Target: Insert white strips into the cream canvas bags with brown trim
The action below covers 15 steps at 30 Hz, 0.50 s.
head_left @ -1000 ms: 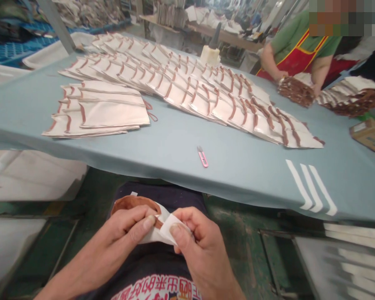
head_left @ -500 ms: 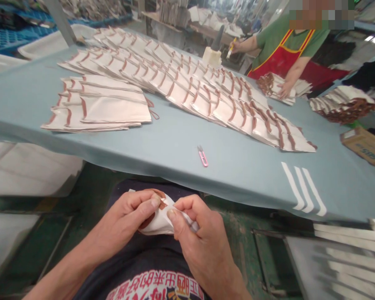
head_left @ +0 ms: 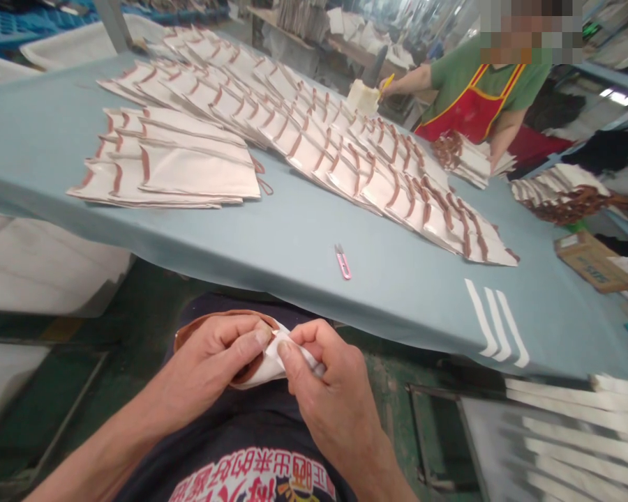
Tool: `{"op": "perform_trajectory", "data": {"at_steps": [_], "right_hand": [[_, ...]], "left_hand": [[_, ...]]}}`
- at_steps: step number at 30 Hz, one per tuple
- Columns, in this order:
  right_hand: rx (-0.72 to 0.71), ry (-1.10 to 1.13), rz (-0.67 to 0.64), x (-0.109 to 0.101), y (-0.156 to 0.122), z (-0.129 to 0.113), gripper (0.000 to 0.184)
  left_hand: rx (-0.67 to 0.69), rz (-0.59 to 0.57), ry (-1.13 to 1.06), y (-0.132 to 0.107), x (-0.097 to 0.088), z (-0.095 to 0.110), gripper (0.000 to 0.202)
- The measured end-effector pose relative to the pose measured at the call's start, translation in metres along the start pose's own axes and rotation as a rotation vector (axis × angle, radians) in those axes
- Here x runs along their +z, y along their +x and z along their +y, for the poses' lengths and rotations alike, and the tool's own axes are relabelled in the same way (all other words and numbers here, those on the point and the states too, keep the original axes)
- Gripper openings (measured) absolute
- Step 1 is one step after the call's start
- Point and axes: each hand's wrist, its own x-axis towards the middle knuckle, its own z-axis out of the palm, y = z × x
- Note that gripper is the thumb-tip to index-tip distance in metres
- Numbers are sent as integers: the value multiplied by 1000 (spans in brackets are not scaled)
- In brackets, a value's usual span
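Item: fabric piece (head_left: 266, 368), off-white woven cloth, soft and crumpled, edged with a curved band of reddish-brown binding that arcs behind the knuckles. Location: held over the person's lap, against a dark shirt (head_left: 241, 436) with printed lettering, below the near edge of the table and clear of it.

Left hand (head_left: 214, 357): palm down, forearm coming in from the lower left, fingers curled over the brown-edged part, thumb and forefinger pinching the white cloth at its right corner.

Right hand (head_left: 327, 390): back of the hand up, wrist bent inward, fingers folded, thumb and forefinger nipping the same corner. The two thumb tips sit just beside each other with the cloth between them.

Table (head_left: 293, 230): flat top under a smooth, pale blue-grey cover; three slanted white stripes (head_left: 496, 332) at the near right.

Thread snips (head_left: 342, 262): small, pink handle, lying flat near the front edge, well apart from both hands.

Stack of cut pieces (head_left: 183, 171): flat, roughly rectangular off-white panels with brown strips, fanned at the left of the table.

Rows of cut pieces (head_left: 314, 139): same cloth and trim, overlapped like shingles, running diagonally from far left to near right.

Cardboard box (head_left: 595, 263): brown, at the right edge.

Co-worker (head_left: 481, 97): green shirt, red apron, at the far side; one hand rests on a heap of brown-trimmed pieces (head_left: 463, 157), the other holds a small yellow object.
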Motion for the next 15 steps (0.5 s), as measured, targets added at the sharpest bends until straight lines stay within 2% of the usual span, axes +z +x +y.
{"op": "perform_trajectory", "data": {"at_steps": [6,11,15], "right_hand": [[-13,-22,-4,4,2,0,19],[-15,-90,-10,4,3,-1,18],[-46,-128,49,7,3,-1,18]], "left_hand": [[-74,9,18,-3,-3,-1,60],[-64,45,36,-3,-4,-3,59],[-54,91,76,-3,-3,0,54]]}}
